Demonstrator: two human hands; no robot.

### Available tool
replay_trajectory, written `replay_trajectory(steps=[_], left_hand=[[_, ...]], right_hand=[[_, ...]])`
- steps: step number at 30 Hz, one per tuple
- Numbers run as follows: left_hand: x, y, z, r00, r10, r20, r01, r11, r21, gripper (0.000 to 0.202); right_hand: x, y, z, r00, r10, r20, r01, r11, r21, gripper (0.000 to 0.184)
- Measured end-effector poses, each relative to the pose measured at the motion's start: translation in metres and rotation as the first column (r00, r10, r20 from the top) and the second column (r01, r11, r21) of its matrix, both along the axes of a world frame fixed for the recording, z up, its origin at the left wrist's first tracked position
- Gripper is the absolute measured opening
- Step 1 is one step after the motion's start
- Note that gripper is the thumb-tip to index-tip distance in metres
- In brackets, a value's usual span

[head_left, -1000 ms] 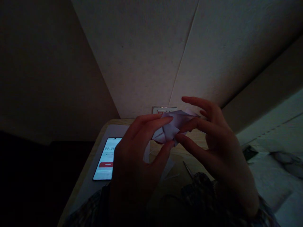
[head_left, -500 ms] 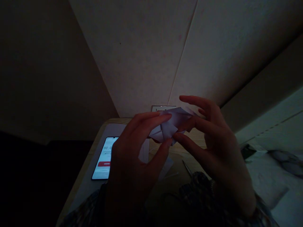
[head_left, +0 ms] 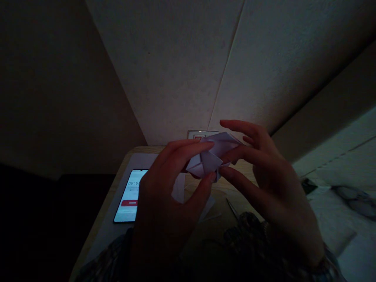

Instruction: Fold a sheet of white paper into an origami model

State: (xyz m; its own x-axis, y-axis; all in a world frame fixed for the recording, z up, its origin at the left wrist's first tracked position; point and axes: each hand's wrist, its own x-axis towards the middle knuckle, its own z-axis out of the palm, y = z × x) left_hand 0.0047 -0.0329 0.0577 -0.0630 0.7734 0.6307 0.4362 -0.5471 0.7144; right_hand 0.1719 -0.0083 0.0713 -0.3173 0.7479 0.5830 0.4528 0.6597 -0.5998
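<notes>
A folded piece of white paper (head_left: 210, 161), with several creased flaps and points, is held up between both hands above the small table. My left hand (head_left: 176, 184) grips its left side, fingers along the top and thumb at the lower edge. From the right, my right hand (head_left: 270, 176) pinches the paper's lower right flap between thumb and a finger, while its index finger stretches out above. Parts of the paper are hidden behind the fingers.
A lit phone (head_left: 127, 199) showing a timer lies on a white sheet (head_left: 102, 229) on the wooden table (head_left: 131, 156). Paper scraps (head_left: 208, 207) and a pointed metal blade (head_left: 232, 208) lie under the hands. A wall socket (head_left: 195, 135) sits behind. The room is dim.
My right hand has shifted slightly right, and its thumb is a little farther from the left thumb. The paper's front flap shows slightly more. Both hands keep hold of it.
</notes>
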Motion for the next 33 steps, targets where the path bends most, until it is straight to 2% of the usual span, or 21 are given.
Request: replay_trajectory(steps=[5, 9, 12, 19, 33], left_hand=[[0.001, 0.000, -0.003, 0.999, -0.003, 0.048, 0.003, 1.000, -0.012, 0.033], [0.002, 0.001, -0.005, 1.000, -0.006, 0.014, 0.006, 1.000, -0.019, 0.033], [0.004, 0.001, -0.005, 1.000, -0.001, -0.015, 0.000, 1.000, -0.005, 0.034], [0.006, 0.000, -0.006, 0.999, -0.027, 0.029, 0.029, 0.999, -0.044, 0.034], [0.004, 0.003, -0.011, 0.993, 0.014, -0.117, -0.015, 1.000, -0.007, 0.040]], right_hand=[[0.003, 0.001, 0.000, 1.000, -0.008, -0.020, 0.007, 0.999, -0.042, 0.006], [0.002, 0.000, -0.001, 0.997, 0.020, -0.074, -0.025, 0.997, -0.071, 0.011], [0.002, 0.000, -0.002, 0.997, 0.028, -0.069, -0.032, 0.997, -0.064, 0.013], [0.003, 0.001, -0.002, 0.997, 0.026, -0.069, -0.031, 0.998, -0.062, 0.014], [0.008, 0.007, -0.008, 1.000, -0.001, -0.005, 0.000, 1.000, -0.016, 0.014]])
